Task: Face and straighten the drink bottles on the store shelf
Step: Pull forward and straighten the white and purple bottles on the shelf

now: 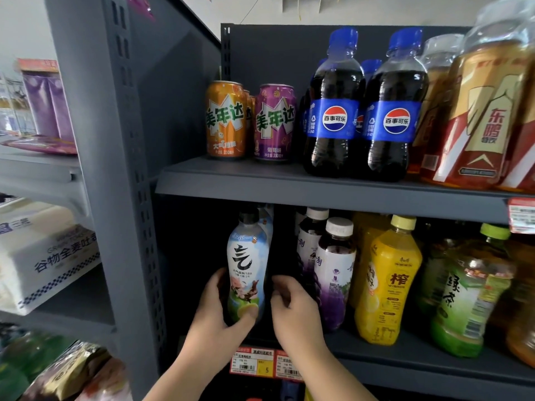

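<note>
A pale blue sparkling-water bottle [246, 267] with a black cap stands at the left end of the lower shelf [411, 366], label facing me. My left hand [220, 311] is wrapped around its lower part, thumb across the front. My right hand [292, 305] hovers just right of the bottle, fingers curled, holding nothing. More bottles of the same kind stand behind it. To the right stand two purple grape-drink bottles [333, 273], a yellow juice bottle [388, 279] and a green-tea bottle [469, 293].
The upper shelf [260, 183] carries an orange can [225, 120], a purple can [275, 123], two cola bottles [333, 111] and gold energy-drink bottles [477, 111]. Price tags [252, 361] hang on the lower shelf edge. A grey upright [124, 169] separates a left bay with bread packs [43, 256].
</note>
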A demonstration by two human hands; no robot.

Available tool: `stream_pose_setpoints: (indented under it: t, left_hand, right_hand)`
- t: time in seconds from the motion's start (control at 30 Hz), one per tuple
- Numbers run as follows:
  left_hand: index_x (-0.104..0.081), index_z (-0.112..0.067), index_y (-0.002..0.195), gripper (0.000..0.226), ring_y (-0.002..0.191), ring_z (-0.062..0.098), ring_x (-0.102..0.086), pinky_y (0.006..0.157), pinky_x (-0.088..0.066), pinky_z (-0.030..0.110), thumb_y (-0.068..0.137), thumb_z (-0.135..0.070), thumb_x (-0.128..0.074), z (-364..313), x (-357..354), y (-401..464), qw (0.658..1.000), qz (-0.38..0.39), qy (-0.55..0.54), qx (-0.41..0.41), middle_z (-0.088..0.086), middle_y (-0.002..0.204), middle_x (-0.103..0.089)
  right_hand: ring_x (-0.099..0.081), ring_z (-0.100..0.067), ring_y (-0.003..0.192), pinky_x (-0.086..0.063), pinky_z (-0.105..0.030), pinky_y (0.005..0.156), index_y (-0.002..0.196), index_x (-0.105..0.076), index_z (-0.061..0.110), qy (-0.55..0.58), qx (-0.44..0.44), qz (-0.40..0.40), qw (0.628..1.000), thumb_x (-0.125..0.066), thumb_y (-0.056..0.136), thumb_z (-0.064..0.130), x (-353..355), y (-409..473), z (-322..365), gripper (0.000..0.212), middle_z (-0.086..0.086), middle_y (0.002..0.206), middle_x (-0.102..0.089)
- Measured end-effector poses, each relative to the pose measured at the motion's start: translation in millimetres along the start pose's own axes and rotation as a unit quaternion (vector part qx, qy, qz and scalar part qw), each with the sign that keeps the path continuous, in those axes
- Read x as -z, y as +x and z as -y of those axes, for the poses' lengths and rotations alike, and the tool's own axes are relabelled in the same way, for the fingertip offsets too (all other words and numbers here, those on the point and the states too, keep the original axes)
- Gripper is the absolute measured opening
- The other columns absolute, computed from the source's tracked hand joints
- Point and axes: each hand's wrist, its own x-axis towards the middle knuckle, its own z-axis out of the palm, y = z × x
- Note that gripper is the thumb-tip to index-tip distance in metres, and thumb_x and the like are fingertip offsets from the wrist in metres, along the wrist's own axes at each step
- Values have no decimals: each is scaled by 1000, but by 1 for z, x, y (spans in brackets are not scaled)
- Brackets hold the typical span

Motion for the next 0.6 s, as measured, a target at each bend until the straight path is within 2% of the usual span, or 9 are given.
stream_pose_setpoints:
  t: [0.07, 0.13, 0.23, 0.33, 0.4, 0.5, 0.6]
  left_hand:
    - [-25, -50, 142, 88, 120, -12, -46, 89, -41, 14, 71, -46, -77, 3, -2, -5, 999, -25, -11, -28, -31, 134, -45]
    - [-29, -48, 140, 83, 126, -7, -42, 90, -41, 11, 75, -37, -79, 4, -5, -14, 994, -65, 10, -89, -31, 139, -38]
    - [-43, -19, 133, 65, 126, 13, -46, 96, -41, 19, 76, -27, -73, 1, -12, -26, 958, -143, 42, -244, -6, 136, -46]
    - [-49, -15, 123, 47, 120, 24, -53, 95, -46, 33, 79, -21, -64, -10, -23, -35, 939, -130, 31, -317, 7, 124, -54]
    - [-52, -14, 123, 42, 121, 22, -54, 96, -48, 35, 82, -15, -63, -18, -32, -39, 941, -93, 28, -323, 5, 124, -56]
    - [-55, -12, 128, 50, 127, 12, -51, 100, -45, 28, 81, 2, -66, -28, -48, -42, 958, -29, 37, -284, -4, 131, -55]
    - [-45, -26, 140, 56, 133, -4, -38, 107, -34, 16, 91, -2, -60, -38, -65, -39, 981, 25, 56, -185, -14, 143, -45]
  right_hand:
    - [-58, 12, 102, -47, -9, 87, 113, -61, 37, -15, 49, -38, 998, -58, 93, 7, 6, -13, 0, 36, 24, 105, -64]
    - [-61, 6, 102, -50, -16, 87, 114, -65, 26, -46, 119, -95, 987, -64, 88, 2, 12, -25, -2, 35, 18, 105, -66]
    - [-61, -6, 102, -49, -19, 87, 110, -66, 15, -95, 216, -188, 953, -72, 81, -3, 24, -36, -5, 36, 8, 104, -62]
    - [-53, -19, 116, -43, -22, 98, 114, -60, 10, -105, 251, -267, 924, -75, 76, -1, 34, -42, -5, 42, -5, 119, -51]
    - [-44, -24, 131, -40, -23, 104, 125, -52, 9, -99, 234, -294, 921, -75, 76, 2, 36, -43, -5, 54, -14, 134, -44]
    - [-20, -15, 148, -32, -29, 114, 143, -34, 11, -91, 193, -289, 933, -74, 78, 3, 36, -39, -9, 77, -14, 155, -28]
    - [-26, -20, 147, -42, -48, 108, 149, -24, 17, -66, 140, -266, 952, -73, 81, 2, 32, -32, -16, 86, -11, 158, -28]
